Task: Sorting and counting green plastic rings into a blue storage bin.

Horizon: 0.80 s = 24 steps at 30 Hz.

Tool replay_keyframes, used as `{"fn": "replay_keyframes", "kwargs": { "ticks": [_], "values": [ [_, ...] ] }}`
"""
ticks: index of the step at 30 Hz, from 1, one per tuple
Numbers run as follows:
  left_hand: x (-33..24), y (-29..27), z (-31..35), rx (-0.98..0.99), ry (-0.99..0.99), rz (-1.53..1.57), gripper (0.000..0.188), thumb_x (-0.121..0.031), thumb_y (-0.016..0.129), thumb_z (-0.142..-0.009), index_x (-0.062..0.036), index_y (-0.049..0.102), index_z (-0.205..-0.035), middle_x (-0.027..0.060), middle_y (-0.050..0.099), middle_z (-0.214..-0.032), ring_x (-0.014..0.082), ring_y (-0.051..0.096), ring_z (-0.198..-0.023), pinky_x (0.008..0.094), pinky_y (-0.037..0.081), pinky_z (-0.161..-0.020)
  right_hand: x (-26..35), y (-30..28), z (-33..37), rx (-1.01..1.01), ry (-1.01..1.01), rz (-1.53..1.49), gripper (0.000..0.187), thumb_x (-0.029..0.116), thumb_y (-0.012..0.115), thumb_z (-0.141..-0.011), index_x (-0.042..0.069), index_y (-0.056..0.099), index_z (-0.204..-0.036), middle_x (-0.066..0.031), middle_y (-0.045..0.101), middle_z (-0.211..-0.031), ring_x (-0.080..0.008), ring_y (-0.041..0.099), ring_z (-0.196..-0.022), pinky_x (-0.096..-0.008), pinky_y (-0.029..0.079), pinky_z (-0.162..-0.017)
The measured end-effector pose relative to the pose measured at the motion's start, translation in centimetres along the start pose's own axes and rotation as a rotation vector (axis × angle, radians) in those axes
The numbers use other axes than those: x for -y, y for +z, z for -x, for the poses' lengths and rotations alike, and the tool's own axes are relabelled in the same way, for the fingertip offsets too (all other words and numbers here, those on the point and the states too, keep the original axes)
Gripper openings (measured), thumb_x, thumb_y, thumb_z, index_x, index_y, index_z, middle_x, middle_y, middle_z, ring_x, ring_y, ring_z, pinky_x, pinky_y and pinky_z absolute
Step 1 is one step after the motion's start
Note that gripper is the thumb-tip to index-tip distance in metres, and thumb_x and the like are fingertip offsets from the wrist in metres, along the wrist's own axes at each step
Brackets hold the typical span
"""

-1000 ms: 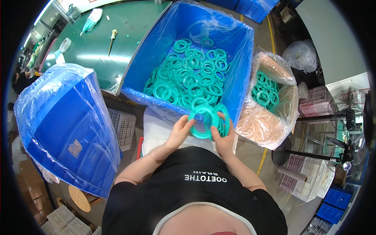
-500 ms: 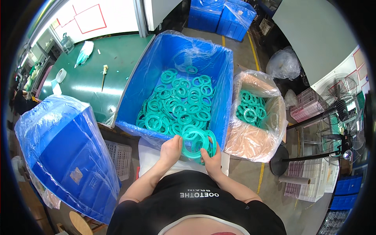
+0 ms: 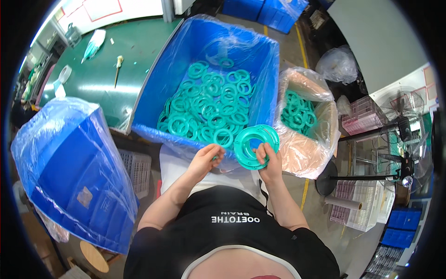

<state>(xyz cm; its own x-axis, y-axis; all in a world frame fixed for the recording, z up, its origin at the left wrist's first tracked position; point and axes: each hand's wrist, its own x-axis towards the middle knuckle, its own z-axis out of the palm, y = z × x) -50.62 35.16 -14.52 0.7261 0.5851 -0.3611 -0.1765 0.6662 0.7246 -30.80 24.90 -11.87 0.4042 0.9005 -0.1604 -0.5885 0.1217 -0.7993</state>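
Observation:
My right hand [image 3: 271, 163] is closed around a small stack of flat teal rings [image 3: 240, 148], held up at the near right corner of a large blue bin [image 3: 162, 76]. The rings fan out slightly, one behind another. To their left, my left hand [image 3: 206, 161] is apart from them with its fingers curled together. A tiny teal bit shows at its fingertips, too small to name. Inside the bin, under clear plastic lining, lies a heap of similar teal rings [image 3: 204, 104].
A plastic-lined carton [image 3: 297, 156] holding more teal rings stands right of the bin. Leftward are a green table [image 3: 134, 56] and a tilted, plastic-covered blue bin [image 3: 69, 176]. A fan stand [image 3: 367, 177] and plastic crates [image 3: 362, 200] are at the right.
My right hand has carried the rings rightward and up, toward the bin's corner. My left hand has come away from them. The whole view has shifted slightly.

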Motion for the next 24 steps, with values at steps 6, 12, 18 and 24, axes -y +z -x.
{"fn": "replay_keyframes", "kwargs": {
  "ticks": [6,12,18,24],
  "values": [
    [0.6,0.5,1.2,-0.057,0.08,-0.195,0.024,-0.027,0.045,-0.099,-0.0054,0.055,-0.1,-0.0071,0.04,-0.063,0.0021,0.032,-0.054,0.0186,0.024,-0.049,-1.4,2.2,0.7,0.087,0.158,0.121,0.047,0.009,0.049,-0.092,0.001,0.034,-0.136,-0.0053,0.052,-0.069,-0.0118,0.048,-0.056,-0.0246,0.043,-0.062],
    [0.0,-0.6,2.0,-0.021,0.075,-0.272,0.03,-0.03,0.044,-0.099,-0.0051,0.059,-0.097,-0.0095,0.034,-0.058,0.0008,0.028,-0.049,0.0188,0.023,-0.045,-2.0,0.9,-0.3,-0.13,0.091,0.402,0.044,0.014,0.062,-0.086,0.003,0.05,-0.126,-0.0012,0.058,-0.078,-0.0079,0.048,-0.06,-0.0212,0.038,-0.053],
    [-0.3,0.3,3.5,0.169,-0.08,0.106,0.032,-0.034,0.041,-0.099,-0.0082,0.059,-0.099,-0.0094,0.04,-0.063,0.0003,0.026,-0.051,0.0186,0.019,-0.046,-1.9,1.6,0.4,-0.124,0.072,0.416,0.037,0.01,0.065,-0.082,0.005,0.056,-0.118,0.0029,0.057,-0.087,-0.0038,0.049,-0.069,-0.0183,0.038,-0.057],
    [0.3,0.2,3.1,0.04,-0.01,-0.171,0.022,-0.027,0.045,-0.099,-0.0073,0.054,-0.095,-0.0083,0.035,-0.063,0.0005,0.025,-0.05,0.0188,0.018,-0.044,-2.4,3.3,2.5,-0.09,-0.157,0.613,0.037,0.007,0.059,-0.086,0.005,0.05,-0.122,-0.0011,0.058,-0.096,-0.0063,0.052,-0.076,-0.0203,0.042,-0.063]
  ]
}}
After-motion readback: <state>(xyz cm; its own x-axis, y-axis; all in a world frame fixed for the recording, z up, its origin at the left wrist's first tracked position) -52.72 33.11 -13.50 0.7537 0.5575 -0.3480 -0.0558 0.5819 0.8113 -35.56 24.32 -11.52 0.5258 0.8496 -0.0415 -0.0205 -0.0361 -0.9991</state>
